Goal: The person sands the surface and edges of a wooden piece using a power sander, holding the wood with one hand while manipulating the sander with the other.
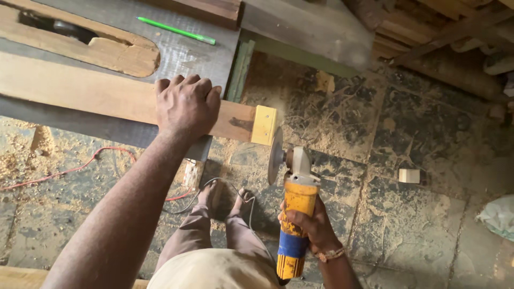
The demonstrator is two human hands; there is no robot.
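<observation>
Head camera, looking straight down, shows the left hand pressed flat on a long wooden plank that lies across the grey worktop; its fingers are spread slightly and curl over the plank's far edge, pinning it rather than gripping around it. The plank runs out past the worktop's right edge, and its overhanging end shows a pale, fresh-looking face. The right hand is wrapped fully around the body of a yellow and blue angle grinder, fingers closed tight on it, a bracelet at the wrist. The grinder's disc stands on edge just beside the plank's end, close to its lower corner; whether it actually touches the wood I cannot tell. Toward the worktop's far edge lies a green pen, and at the far left corner sits a shaped wooden piece with a rounded end. Below, the stone floor is strewn with sawdust, with a red cable trailing at the left, a small wooden block at the right, and the person's feet under the worktop's near edge.
</observation>
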